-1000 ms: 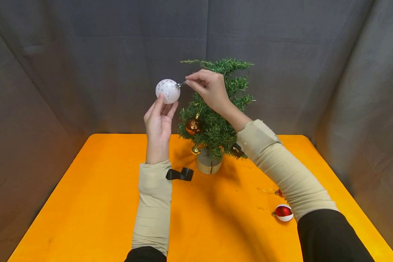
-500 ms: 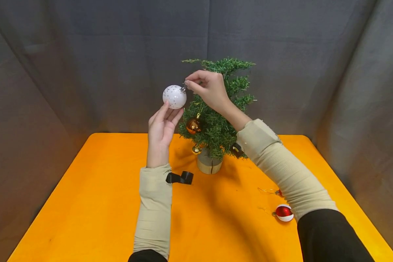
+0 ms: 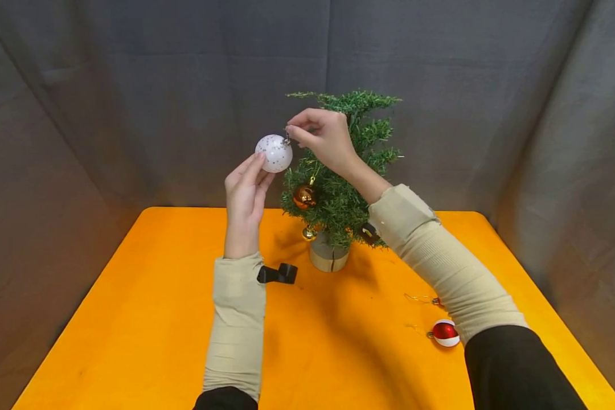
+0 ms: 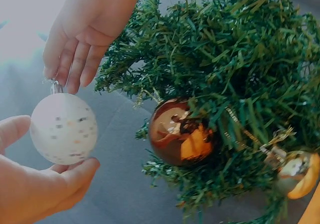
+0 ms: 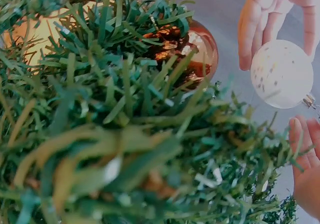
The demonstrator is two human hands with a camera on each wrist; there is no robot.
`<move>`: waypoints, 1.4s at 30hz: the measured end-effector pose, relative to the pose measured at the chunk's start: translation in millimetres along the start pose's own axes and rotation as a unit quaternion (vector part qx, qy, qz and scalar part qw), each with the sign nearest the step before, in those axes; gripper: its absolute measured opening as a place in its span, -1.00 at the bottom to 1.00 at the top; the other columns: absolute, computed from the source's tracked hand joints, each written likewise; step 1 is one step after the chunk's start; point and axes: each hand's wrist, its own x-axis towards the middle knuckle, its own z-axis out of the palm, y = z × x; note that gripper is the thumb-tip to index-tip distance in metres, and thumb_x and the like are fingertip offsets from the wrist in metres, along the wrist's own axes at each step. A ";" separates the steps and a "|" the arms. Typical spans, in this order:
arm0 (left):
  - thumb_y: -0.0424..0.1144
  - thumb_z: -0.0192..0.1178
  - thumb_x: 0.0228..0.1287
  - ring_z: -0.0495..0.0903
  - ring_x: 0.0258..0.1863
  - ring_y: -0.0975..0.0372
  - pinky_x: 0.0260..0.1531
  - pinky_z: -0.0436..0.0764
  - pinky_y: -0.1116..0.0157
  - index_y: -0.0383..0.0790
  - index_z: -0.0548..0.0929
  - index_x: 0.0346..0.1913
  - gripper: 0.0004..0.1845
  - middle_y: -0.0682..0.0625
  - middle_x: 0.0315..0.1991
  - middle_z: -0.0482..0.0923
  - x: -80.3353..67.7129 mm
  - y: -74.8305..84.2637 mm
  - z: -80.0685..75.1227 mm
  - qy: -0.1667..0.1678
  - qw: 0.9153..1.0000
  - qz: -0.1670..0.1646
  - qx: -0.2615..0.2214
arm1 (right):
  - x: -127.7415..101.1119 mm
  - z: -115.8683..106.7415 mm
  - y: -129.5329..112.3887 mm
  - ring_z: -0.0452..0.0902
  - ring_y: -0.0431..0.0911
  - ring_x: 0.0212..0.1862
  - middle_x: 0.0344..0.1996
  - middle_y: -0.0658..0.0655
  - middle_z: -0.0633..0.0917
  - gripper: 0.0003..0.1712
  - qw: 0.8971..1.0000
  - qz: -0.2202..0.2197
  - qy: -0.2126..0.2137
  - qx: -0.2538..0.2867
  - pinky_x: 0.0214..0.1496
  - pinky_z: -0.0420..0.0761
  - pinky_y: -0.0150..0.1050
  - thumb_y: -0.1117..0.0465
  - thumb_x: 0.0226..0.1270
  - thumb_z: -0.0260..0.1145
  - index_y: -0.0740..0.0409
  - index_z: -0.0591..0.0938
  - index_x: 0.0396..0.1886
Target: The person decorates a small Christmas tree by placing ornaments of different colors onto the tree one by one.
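One white ball (image 3: 274, 153) hangs in the air just left of the little tree (image 3: 345, 171), near its top, and you are in the middle of hanging it up. Your right hand (image 3: 322, 138) pinches its silver cap with curled fingers, and your left hand (image 3: 245, 193) has straight, loose fingers touching the ball from below. Next, I think, you need to slip its loop over a branch above the brown ball (image 3: 304, 196), so go slow.

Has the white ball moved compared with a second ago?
Yes. The white ball has shifted right and slightly down, closer to the little tree. The right hand pinches its cap and the left hand touches it from below.
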 end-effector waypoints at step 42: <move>-0.43 0.19 0.12 0.49 -0.41 0.24 -0.33 0.49 0.36 -0.58 0.61 -0.30 -0.81 0.02 -0.51 0.56 25.0 10.7 30.8 -0.084 0.953 0.080 0.281 | 6.7 -3.1 -9.6 0.53 -0.15 -0.62 -0.50 0.24 0.66 -0.87 0.993 0.117 -0.002 0.024 -0.55 0.55 -0.34 0.37 0.13 0.27 0.41 0.62 -0.37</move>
